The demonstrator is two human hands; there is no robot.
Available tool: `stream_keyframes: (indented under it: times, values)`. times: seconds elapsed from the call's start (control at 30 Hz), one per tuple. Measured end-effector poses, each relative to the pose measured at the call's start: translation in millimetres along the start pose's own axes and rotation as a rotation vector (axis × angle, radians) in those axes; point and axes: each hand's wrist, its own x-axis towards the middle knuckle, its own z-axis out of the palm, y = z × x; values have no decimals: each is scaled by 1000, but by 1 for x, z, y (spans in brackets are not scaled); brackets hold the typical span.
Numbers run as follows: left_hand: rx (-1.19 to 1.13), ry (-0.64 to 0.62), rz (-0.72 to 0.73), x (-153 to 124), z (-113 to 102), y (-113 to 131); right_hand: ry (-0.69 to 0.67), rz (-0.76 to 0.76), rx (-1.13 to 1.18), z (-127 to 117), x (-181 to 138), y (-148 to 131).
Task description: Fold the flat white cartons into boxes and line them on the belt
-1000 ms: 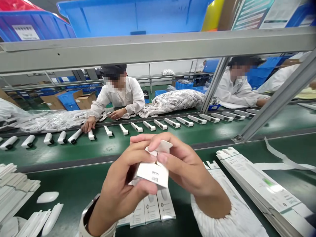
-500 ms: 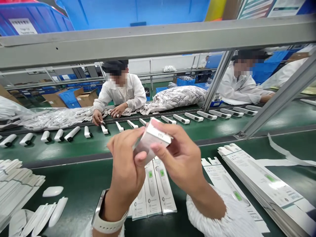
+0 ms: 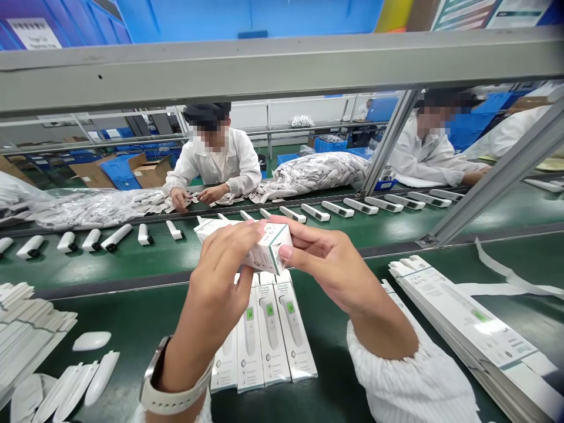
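A small white carton (image 3: 269, 249) with printing and a green line is held up over the near bench, between both hands. My left hand (image 3: 224, 264) wraps over its left side, a watch on that wrist. At the carton's right end, my right hand (image 3: 328, 249) grips it between thumb and fingers. Below the hands, several white thermometer boxes (image 3: 275, 335) lie side by side on the green surface, each printed with a thermometer and a green display.
Flat unfolded cartons (image 3: 476, 317) are stacked at the right, more cartons (image 3: 30, 335) at the left. White plastic parts (image 3: 92, 341) lie front left. White thermometers (image 3: 339, 208) line the conveyor (image 3: 185, 258). Two co-workers sit beyond it. A metal beam (image 3: 273, 67) crosses above.
The carton has turned from end-up to lying more level, with its printed faces now showing. The thermometers on the conveyor have shifted left. The co-worker opposite has drawn back a hand from a thermometer.
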Motion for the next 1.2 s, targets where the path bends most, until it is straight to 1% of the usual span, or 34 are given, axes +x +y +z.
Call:
stream_keyframes:
  times: [0.13,0.2,0.27,0.33,0.43,0.5,0.57,0.63,0.67,0.73,0.77,0.83,0.87,0.9,0.93,0.97,1.03,1.07,1.1,1.13,1.17,1.2]
  values:
    - [24,0,12,-1,5,-2,77,-54,-4,7,2,8]
    - [26,10,16,-1,7,-1,116,-84,-37,9,2,10]
    - [15,20,9,0,8,1,126,-107,-86,9,0,9]
    - [-24,40,-16,0,7,1,86,-123,-134,4,-2,6]
    - [-117,28,-72,0,3,-2,-36,-131,-186,-2,-5,2]
    - [-74,-14,-71,-1,1,-6,-78,-131,-260,-2,-7,0]
    - [59,-42,-14,-1,0,-10,-52,-185,-415,1,-8,-1]
    - [167,-61,50,0,0,-12,27,-245,-538,1,-12,-2]
    - [186,-68,58,1,0,-12,86,-254,-556,-2,-16,-1]
    - [175,-99,-11,-1,3,-11,265,-247,-536,-13,-31,5]
    - [154,-144,-70,-4,5,-8,385,-228,-544,-20,-43,11]
    - [101,-291,-165,-20,13,0,628,-174,-620,-32,-74,29]
    - [77,-378,-180,-33,18,7,723,-102,-683,-36,-92,41]
    - [55,-466,-169,-48,24,15,755,-35,-726,-38,-110,53]
    - [42,-519,-146,-64,32,23,747,9,-761,-38,-127,66]
    - [29,-566,-119,-81,40,31,702,52,-799,-37,-143,78]
    - [19,-645,-82,-111,56,44,554,120,-862,-34,-167,96]
    - [17,-679,-66,-123,62,48,479,154,-890,-35,-175,101]
    - [18,-708,-55,-132,67,50,420,185,-915,-38,-180,103]
    - [19,-731,-46,-139,69,50,389,211,-942,-44,-183,102]
    - [20,-749,-39,-143,71,49,390,233,-976,-53,-184,99]
    - [22,-759,-37,-145,71,47,419,253,-1018,-65,-185,94]
